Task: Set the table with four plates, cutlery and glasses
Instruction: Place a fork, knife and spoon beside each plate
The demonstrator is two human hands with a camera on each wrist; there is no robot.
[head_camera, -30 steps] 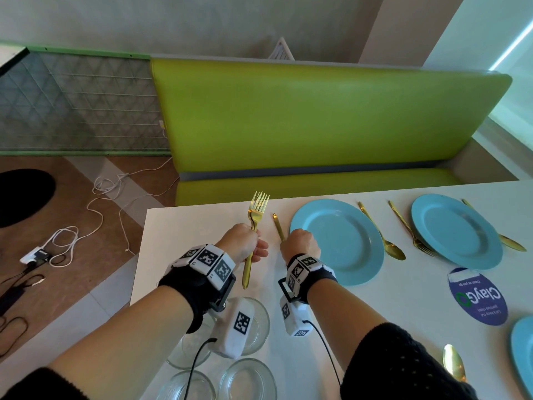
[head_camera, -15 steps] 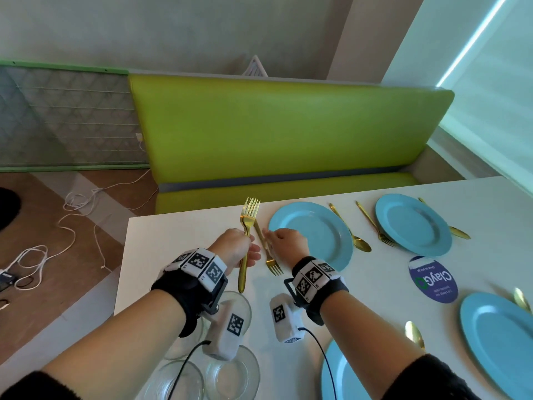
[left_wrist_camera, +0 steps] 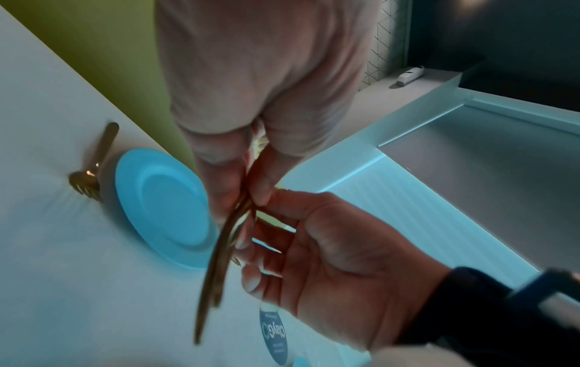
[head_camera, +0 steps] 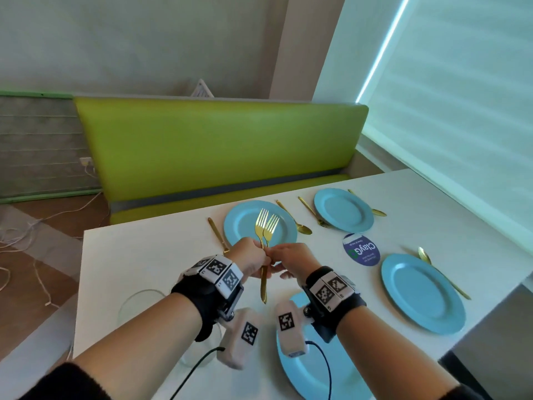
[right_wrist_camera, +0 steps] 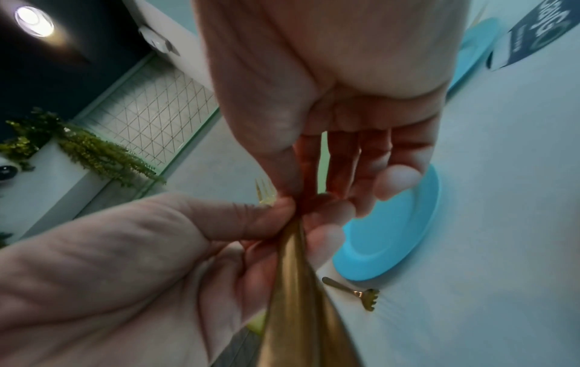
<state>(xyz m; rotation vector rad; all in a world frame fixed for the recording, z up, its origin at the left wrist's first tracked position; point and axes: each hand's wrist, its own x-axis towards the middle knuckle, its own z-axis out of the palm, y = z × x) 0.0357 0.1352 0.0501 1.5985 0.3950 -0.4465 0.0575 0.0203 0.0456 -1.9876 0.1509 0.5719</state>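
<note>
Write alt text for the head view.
A person's left hand grips two upright gold metal forks above a white table while the right hand pinches their handles. Four round light-blue plates, gold cutlery and clear glasses lie around; a lime-green bench stands behind.

forks (head_camera: 266,230): gold metal, polished, shiny
plates (head_camera: 421,293): blue, smooth, slight sheen
worktop (head_camera: 138,255): white, smooth, matt
bench behind worktop (head_camera: 219,145): green upholstery, smooth, soft sheen
glass (head_camera: 138,306): clear
</note>
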